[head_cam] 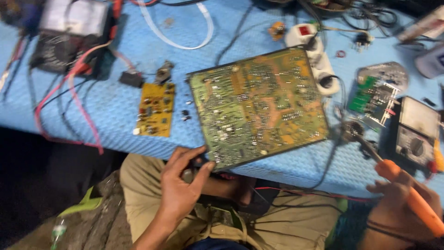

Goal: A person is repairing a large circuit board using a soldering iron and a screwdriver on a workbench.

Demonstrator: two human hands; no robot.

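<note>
1. Circuit board, the large green one with copper-coloured tracks, lies solder side up on the blue mat, its near corner jutting over the table edge above the person's lap.
2. Nearest to me, the left hand grips that overhanging corner, thumb on the top face and fingers curled beneath.
3. At the lower right, the right hand is closed around the orange handle of a soldering iron; the metal tip points up and left, short of the board's right edge and not touching it.
4. Just beyond the tip sits a small round stand, blurred.
5. Left of the big board, apart from it, lies a small yellow board with a few loose dark parts between the 2.
6. To the right rest a small green board and a black meter.
7. Farther back, a white power strip touches the big board's far corner.
8. At the far left stands another meter with red and black leads trailing toward the table edge.
</note>
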